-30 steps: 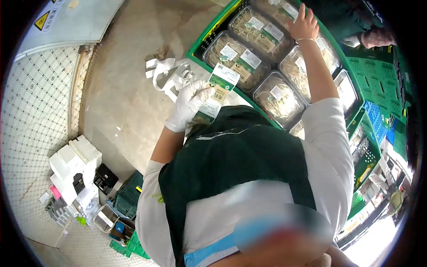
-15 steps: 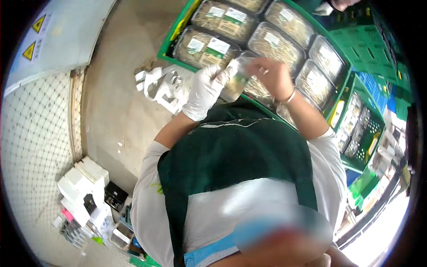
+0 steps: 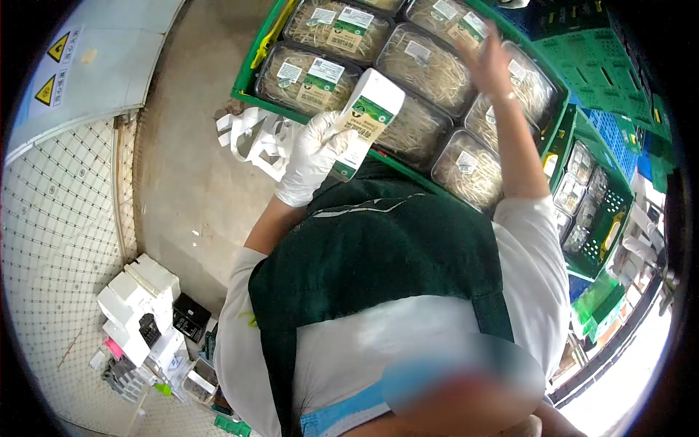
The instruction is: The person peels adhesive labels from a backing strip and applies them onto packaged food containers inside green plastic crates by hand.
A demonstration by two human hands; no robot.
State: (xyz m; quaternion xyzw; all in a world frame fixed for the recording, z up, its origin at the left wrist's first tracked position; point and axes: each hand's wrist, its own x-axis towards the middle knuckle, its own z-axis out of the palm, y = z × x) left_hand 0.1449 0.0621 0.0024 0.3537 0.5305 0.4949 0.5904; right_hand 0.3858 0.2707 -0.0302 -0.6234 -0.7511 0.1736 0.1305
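My left hand (image 3: 317, 153), in a white glove, is closed around a strip of green, white and tan labels (image 3: 371, 109). It holds the strip over the near edge of a green crate (image 3: 244, 84). My bare right hand (image 3: 489, 65) is stretched over the crate, slightly blurred, with fingers apart. Its fingertips are at a green and tan label (image 3: 470, 30) on a clear-lidded pack of bean sprouts (image 3: 429, 18); whether they touch it I cannot tell. Other sprout packs (image 3: 426, 69) fill the crate, some bearing a white sticker only, others both labels.
White straps (image 3: 255, 142) lie on the floor left of the crate. Another green crate (image 3: 608, 197) with smaller packs stands at right, below stacked green crates (image 3: 597, 73). White boxes (image 3: 138, 306) and a black box (image 3: 191, 318) sit at lower left.
My right hand has left the label strip and reached out over the far packs. A green and tan label now shows on the pack there. The strip is tilted more upright in my left hand.
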